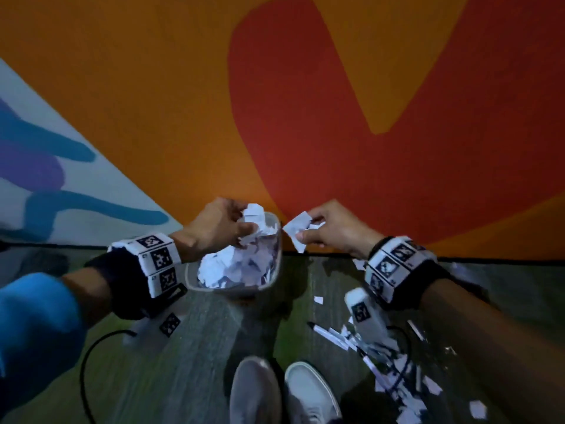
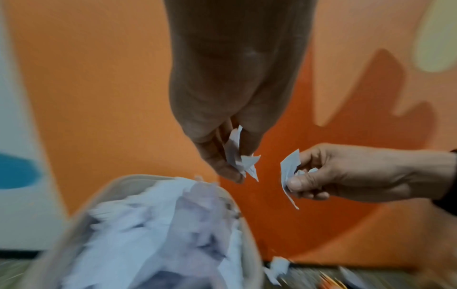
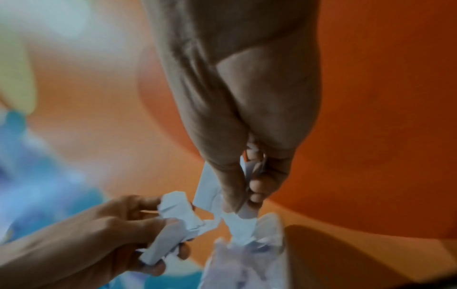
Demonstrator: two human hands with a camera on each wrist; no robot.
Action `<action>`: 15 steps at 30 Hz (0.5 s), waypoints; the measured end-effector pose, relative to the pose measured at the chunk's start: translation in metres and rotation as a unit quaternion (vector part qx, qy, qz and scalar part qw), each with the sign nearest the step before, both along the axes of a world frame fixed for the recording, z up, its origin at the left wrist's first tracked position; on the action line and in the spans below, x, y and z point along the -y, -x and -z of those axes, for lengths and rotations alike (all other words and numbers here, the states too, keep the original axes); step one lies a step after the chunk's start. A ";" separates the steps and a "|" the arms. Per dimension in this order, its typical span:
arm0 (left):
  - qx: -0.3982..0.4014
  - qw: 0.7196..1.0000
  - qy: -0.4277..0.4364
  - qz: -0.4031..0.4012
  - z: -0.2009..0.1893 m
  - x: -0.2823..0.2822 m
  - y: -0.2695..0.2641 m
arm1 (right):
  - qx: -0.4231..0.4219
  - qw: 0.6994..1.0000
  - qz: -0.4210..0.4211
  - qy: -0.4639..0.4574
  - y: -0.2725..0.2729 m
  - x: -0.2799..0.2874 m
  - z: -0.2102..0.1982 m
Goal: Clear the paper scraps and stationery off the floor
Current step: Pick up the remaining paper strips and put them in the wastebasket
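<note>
Against the foot of the painted wall [image 1: 183,87], at the far edge of the floor [image 1: 214,347], a clear bin [image 1: 276,240] has been stood, presumably so that it stays within reach of both arms. It is heaped with paper scraps [image 1: 235,264] almost to the rim.

Over the bin's far rim the left hand [image 1: 214,228] is held, its fingers curled round a crumpled wad of paper [image 1: 255,214], a position judged right for a straight drop into the bin. Just outside the bin's right rim the right hand [image 1: 333,231] is raised, a torn piece [image 1: 296,228] pinched between thumb and fingertips; it must be carried a little leftward before release, or the piece may fall outside.

On the floor near the person's shoes [image 1: 284,393], toward its right edge, loose scraps [image 1: 406,390] and what appear to be pens [image 1: 328,333] are left scattered, so the task is judged only partly done. The stationery's exact kind cannot be told in the dim light.
</note>
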State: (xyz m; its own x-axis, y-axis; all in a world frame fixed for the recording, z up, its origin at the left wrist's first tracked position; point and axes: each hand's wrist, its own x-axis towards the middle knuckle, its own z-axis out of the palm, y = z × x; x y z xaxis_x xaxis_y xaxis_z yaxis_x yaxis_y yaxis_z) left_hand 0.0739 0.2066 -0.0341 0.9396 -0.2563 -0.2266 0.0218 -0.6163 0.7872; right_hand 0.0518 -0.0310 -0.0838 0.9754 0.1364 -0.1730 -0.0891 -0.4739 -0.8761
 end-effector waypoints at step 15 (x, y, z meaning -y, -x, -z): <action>0.135 0.972 -0.174 0.082 0.050 -0.077 -0.002 | 0.001 0.973 -0.137 0.185 -0.053 -0.109 0.000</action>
